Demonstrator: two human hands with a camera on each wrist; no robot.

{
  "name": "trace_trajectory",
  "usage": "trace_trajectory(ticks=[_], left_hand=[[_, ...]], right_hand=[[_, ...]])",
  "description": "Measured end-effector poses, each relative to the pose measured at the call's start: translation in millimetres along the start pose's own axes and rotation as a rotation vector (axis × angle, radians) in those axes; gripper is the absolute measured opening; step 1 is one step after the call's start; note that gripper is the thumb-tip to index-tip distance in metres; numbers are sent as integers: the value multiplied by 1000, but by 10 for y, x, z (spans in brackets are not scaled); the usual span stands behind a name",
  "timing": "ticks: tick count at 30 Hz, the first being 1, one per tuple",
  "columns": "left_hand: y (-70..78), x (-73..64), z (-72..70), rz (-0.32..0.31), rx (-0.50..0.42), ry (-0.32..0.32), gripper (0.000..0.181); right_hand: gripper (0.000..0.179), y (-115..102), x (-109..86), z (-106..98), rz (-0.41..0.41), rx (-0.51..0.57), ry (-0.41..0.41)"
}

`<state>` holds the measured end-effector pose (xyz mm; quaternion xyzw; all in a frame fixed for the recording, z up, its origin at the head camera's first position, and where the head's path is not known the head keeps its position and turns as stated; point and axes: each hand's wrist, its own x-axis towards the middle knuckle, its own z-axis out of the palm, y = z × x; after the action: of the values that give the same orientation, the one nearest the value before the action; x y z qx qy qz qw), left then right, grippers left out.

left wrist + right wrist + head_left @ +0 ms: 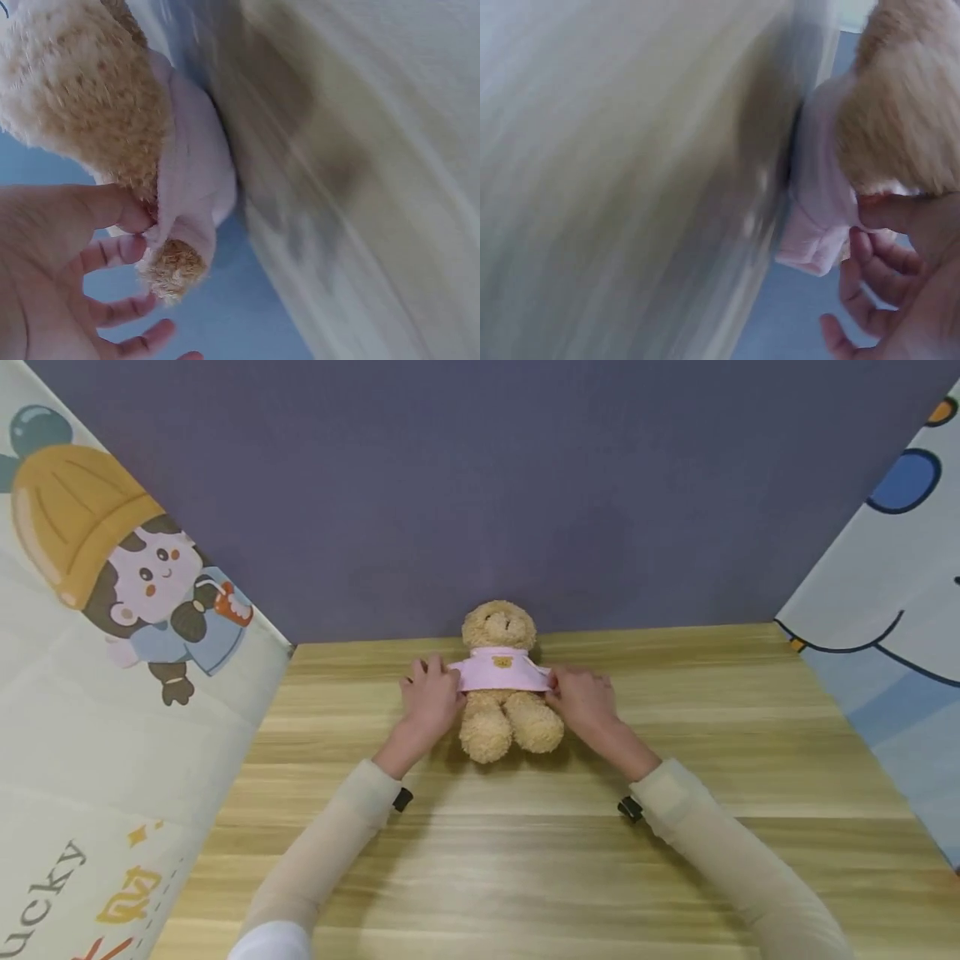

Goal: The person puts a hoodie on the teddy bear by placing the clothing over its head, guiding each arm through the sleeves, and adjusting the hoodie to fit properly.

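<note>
A tan teddy bear (486,731) in a pink shirt (483,672) with a small bear patch lies face up at the back of the wooden table. On its left side my left hand (432,695) pinches the shirt's hem between thumb and index finger, the other fingers spread. In the left wrist view, the pink shirt (196,142) hangs around the bear's furry paw (176,268). My right hand (587,700) pinches the hem on the opposite side. The right wrist view shows that thumb and fingers at the edge of the pink shirt (821,150), beside the sleeve.
Behind the bear rises a dark grey-purple panel (487,493), right at the back edge of the wooden table (487,877). A printed white panel (82,735) with a cartoon figure borders the left side. Another printed panel (885,577) borders the right.
</note>
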<state>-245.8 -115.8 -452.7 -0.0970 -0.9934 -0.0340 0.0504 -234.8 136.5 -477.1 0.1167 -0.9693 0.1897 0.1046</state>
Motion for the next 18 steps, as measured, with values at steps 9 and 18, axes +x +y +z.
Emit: trace_trajectory(ticks=[9, 18], left_hand=[[535, 251, -394, 89, 41, -121, 61], [837, 762, -193, 408, 297, -127, 50]], right_hand=[[14, 122, 106, -156, -23, 148, 103], [13, -125, 55, -39, -83, 42, 213]])
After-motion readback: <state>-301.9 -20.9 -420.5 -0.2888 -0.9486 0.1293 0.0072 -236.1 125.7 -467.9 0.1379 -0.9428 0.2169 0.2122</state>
